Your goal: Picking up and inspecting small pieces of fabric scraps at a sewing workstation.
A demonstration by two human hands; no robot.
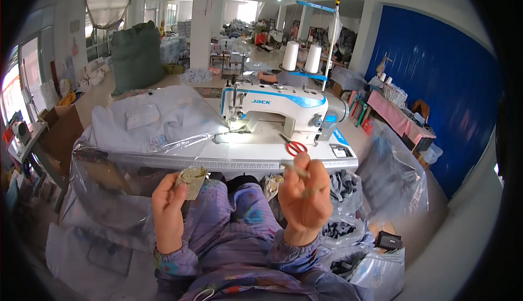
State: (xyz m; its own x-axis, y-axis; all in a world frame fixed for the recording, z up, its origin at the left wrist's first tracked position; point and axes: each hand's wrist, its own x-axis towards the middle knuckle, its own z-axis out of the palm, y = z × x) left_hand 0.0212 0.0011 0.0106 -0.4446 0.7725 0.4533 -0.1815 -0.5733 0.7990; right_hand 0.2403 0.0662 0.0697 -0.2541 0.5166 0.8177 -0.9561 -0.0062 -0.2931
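Note:
My left hand (169, 206) is raised in front of the table edge and pinches a small beige, crumpled piece of cloth (191, 179) between thumb and fingers. My right hand (305, 192) is lifted beside it, fingers curled around a thin beige strip (297, 170) that pokes out above the knuckles. Both sleeves are purple and patterned. Ahead stands a white and blue sewing machine (278, 110) on a white table (234, 157). Red-handled scissors (294, 147) lie on the table just beyond my right hand.
White garments under clear plastic (152, 121) are piled at the table's left. Two white thread cones (302, 57) stand behind the machine. Plastic bags of dark fabric pieces (343, 230) sit at my right. A blue wall (436, 78) runs along the right; people work far back.

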